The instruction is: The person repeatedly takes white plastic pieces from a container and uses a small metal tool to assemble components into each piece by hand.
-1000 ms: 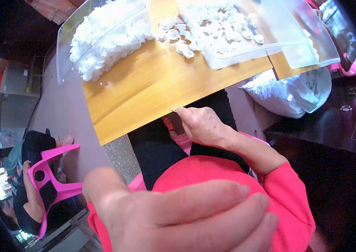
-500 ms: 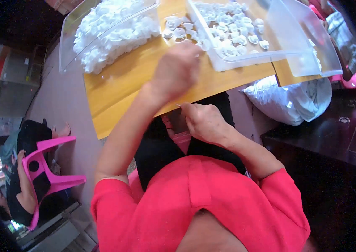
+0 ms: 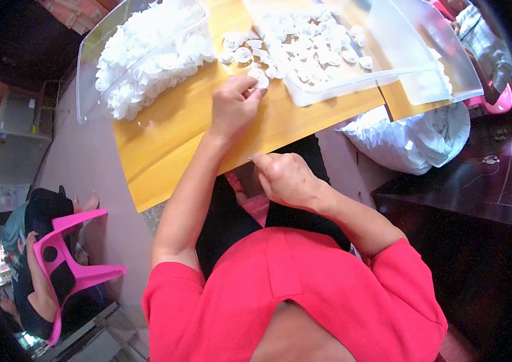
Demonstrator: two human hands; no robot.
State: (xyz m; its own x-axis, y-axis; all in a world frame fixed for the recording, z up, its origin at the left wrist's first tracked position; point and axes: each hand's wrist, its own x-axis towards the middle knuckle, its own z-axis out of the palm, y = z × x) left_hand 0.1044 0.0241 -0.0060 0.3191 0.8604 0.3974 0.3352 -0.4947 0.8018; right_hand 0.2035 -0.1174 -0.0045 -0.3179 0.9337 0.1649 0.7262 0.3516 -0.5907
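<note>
My left hand (image 3: 235, 107) is over the yellow tabletop (image 3: 177, 130), its thumb and forefinger closing at the edge of a round white plastic piece (image 3: 259, 77). Whether the piece is firmly held, I cannot tell. Just beyond it lies a small group of similar white pieces (image 3: 243, 55). My right hand (image 3: 289, 180) is closed low by the table's near edge. From its fingertips pokes the tip of a small, thin pointed tool (image 3: 250, 158); the rest is hidden in the fist.
A clear bin (image 3: 83, 90) heaped with white pieces stands at the far left. To the right is a shallow clear tray (image 3: 313, 98) of loose pieces. A stuffed white sack (image 3: 428, 142) sits beside the table. A person on a pink chair (image 3: 57, 241) is at the left.
My left hand has moved slightly left and reached a white piece beside the small group. The right hand stays closed near the table edge. The whole view has shifted a little.
</note>
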